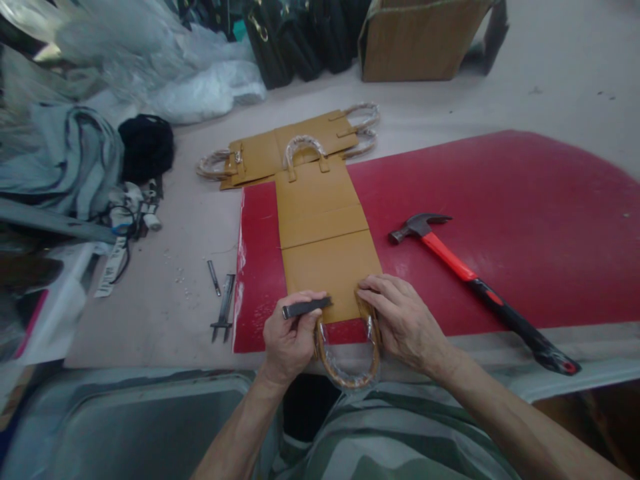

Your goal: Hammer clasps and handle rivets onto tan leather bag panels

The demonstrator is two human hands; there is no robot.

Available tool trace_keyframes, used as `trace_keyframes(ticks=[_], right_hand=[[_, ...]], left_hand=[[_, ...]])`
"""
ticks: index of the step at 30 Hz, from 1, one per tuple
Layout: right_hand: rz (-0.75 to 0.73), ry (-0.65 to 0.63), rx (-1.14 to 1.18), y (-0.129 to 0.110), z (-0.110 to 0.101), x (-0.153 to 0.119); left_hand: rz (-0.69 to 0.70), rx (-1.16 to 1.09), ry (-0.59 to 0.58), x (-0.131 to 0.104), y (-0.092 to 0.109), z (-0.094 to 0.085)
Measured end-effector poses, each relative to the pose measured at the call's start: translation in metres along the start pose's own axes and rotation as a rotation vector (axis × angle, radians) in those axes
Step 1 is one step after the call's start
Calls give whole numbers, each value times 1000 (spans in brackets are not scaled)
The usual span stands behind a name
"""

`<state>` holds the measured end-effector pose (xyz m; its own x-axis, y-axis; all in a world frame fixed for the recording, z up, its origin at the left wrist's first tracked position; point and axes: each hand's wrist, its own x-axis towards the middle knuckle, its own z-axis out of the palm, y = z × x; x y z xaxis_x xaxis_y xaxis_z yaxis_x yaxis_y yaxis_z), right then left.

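Note:
A tan leather bag panel [325,260] lies lengthwise on the red mat [500,267], its plastic-wrapped near handle [350,380] hanging over the table's front edge. My left hand [293,333] pinches a dark flat metal punch [305,307], held sideways over the panel's near left corner, beside the handle's left end. At the near right corner, the fingers of my right hand [400,317] are closed on the handle's tab [367,303]. Another wrapped handle [304,150] stands at the far end of the panel.
A claw hammer [465,273] with a red and black grip rests on the mat at right. Calipers [225,313] and a small metal rod [214,278] lie left. Behind are more tan panels [265,153], dark bags [270,47], plastic wrap [200,87] and a cardboard box [410,43].

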<state>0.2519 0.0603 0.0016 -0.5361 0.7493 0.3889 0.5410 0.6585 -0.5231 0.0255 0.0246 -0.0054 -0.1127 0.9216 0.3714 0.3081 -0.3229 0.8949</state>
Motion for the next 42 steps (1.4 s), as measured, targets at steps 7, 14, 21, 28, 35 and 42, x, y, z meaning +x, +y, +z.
trace_keyframes(ticks=[7,14,21,28,35,42], right_hand=[[8,-10,1,-1,-1,2],[3,2,3,-2,-2,2],[18,-3,-3,-1,-1,2],[33,-8,20,-2,-3,1],[24,-11,11,0,-2,1],[27,-3,23,-2,-2,1]], left_hand=[[62,28,-38,1,0,0],[197,202,-51,10,5,4],[299,207,-91,12,2,8],[209,240,-73,12,3,5],[214,224,-52,6,2,6],[207,333,-95,18,10,6]])
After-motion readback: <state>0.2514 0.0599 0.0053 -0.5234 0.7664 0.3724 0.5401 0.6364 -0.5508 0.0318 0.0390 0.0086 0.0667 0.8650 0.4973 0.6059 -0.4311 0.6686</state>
